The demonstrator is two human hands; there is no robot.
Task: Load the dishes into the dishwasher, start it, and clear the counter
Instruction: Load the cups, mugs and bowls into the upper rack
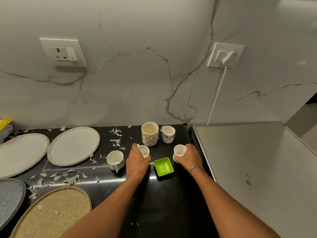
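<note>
Left hand [137, 162] grips one small white cup [144, 150], right hand [189, 156] grips another white cup [179, 150]; green square dish [163, 166] between them.

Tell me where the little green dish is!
In the head view the green dish sits on the black counter between the left hand and the right hand, in front of the patterned mug.
</note>
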